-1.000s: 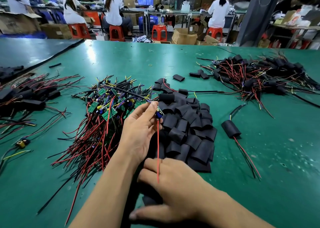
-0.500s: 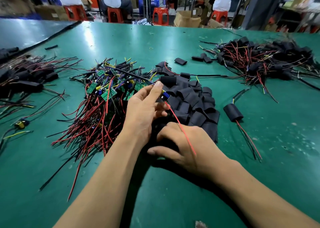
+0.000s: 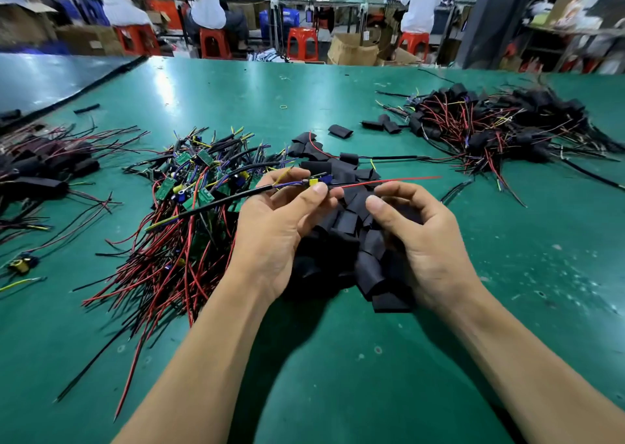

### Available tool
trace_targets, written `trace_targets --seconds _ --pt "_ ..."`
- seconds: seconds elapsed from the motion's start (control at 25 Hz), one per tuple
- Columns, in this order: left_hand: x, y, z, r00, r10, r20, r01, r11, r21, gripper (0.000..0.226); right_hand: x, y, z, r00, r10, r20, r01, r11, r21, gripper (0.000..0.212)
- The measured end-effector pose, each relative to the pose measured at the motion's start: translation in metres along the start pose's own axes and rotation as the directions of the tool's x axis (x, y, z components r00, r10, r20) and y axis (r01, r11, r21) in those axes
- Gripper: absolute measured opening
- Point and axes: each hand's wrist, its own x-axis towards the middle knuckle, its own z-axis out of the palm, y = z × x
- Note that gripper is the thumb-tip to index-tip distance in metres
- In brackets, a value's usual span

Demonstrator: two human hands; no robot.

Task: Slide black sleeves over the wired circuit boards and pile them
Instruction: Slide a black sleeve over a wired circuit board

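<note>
My left hand (image 3: 270,234) pinches a wired circuit board (image 3: 314,182) between thumb and fingers, just above the heap of loose black sleeves (image 3: 345,227). Its red wire (image 3: 399,180) points right, and its black cable trails left. My right hand (image 3: 429,251) is raised beside it, fingers and thumb curled round a black sleeve (image 3: 406,215) that is mostly hidden in the grip. A tangle of bare green boards with red and black wires (image 3: 189,186) lies left of my left hand. A pile of sleeved boards (image 3: 490,129) sits at the far right.
The green table (image 3: 338,359) stretches under my forearms. Another heap of sleeved boards (image 3: 40,170) lies at the left edge. A few stray sleeves (image 3: 340,130) lie in the middle. People on red stools (image 3: 302,43) work beyond the far edge.
My left hand turned the board so its red wire points right instead of down. My right hand lifted off the sleeve heap with a sleeve in it.
</note>
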Motion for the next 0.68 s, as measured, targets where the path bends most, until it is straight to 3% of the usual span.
trace_targets --seconds 0.2,0.4,0.68 --pt "0.003 -0.009 -0.008 0.984 0.06 -0.166 -0.043 0.994 0.103 0.019 0.015 0.004 -0.019 0.982 0.168 -0.08 -0.142 0.953 0.267 0.036" --pt "0.009 -0.013 -0.017 0.94 0.118 -0.319 -0.072 0.985 0.155 0.019 0.019 0.009 -0.027 0.972 0.156 -0.173 -0.127 0.978 0.166 0.024" --pt "0.01 -0.006 -0.012 0.935 0.121 -0.333 -0.116 0.993 0.033 0.008 0.02 0.012 -0.032 0.967 0.183 -0.179 -0.149 0.971 0.188 0.027"
